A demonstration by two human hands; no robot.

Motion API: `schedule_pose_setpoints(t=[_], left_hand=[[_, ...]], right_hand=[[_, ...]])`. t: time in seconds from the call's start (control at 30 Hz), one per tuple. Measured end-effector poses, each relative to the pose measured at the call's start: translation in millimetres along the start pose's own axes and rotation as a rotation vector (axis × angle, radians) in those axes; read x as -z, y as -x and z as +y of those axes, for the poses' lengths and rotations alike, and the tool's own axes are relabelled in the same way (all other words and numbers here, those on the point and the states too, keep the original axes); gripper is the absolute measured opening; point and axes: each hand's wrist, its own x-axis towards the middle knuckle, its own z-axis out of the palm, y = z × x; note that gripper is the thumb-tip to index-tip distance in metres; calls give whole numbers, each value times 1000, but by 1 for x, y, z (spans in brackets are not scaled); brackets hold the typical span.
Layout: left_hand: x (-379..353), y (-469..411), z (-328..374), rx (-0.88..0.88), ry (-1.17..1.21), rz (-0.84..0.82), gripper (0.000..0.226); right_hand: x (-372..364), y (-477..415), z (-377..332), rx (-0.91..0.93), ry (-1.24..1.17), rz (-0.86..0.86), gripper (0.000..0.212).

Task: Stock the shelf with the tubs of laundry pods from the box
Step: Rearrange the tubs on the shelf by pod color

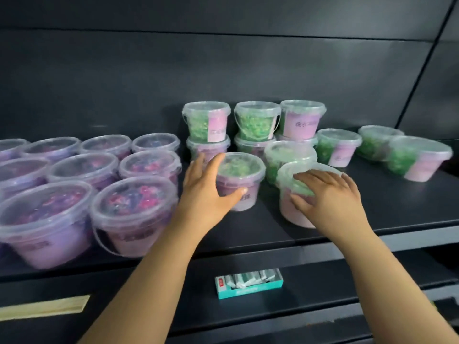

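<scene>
Left hand: arm stretched forward, fingers up the left wall and thumb curled across the front of the centre tub, a round clear plastic tub of green pods with a pink label. It is clasped.

Right hand: fingers spread over the lid of the matching right-front tub, thumb down its pink wall, holding it.

Both tubs stand on the dark metal shelf.

Motion blur throughout; label print unreadable.

Left: clear tubs of purple-pink pods. Behind: stacked green-pod tubs. Lower shelf: teal carton of white packets.
</scene>
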Motion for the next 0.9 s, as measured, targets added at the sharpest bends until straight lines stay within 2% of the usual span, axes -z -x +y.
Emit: schedule_pose_setpoints(t=[0.07, 0.13, 0.23, 0.37, 0.43, 0.57, 0.63, 0.73, 0.77, 0.83, 0.9], left_hand=[[-18, -13, -4, 51, -34, -18, 70], [-32, -19, -6, 38, -28, 43, 62], [-44, -15, 1, -30, -4, 116, 65], [-68, -9, 35, -141, 107, 12, 52], [-80, -9, 49, -186, 123, 21, 47], [-94, -10, 61, -232, 147, 3, 44], [-98, -12, 67, -257, 169, -44, 43], [-101, -18, 73, -271, 207, -169, 38], [-100, -21, 70, -290, 229, -159, 42], [-90, -27, 57, -296, 245, -42, 52], [-74, -31, 40, -216, 161, 42, 52]], right_hand=[[3, -3, 17, -5, 3, -13, 39], [4, -6, 37, -23, -2, -13, 39], [3, -13, 62, -27, -50, -2, 46], [1, -21, 84, -33, -150, 1, 49], [0, -23, 93, -39, -196, -5, 51], [7, -27, 113, -90, -246, -83, 65], [11, -28, 117, -125, -285, -69, 63], [22, -33, 106, -13, -410, -41, 55], [26, -37, 99, 54, -428, -50, 54], [32, -47, 85, 130, -452, -117, 51], [40, -58, 68, 165, -496, -224, 43]])
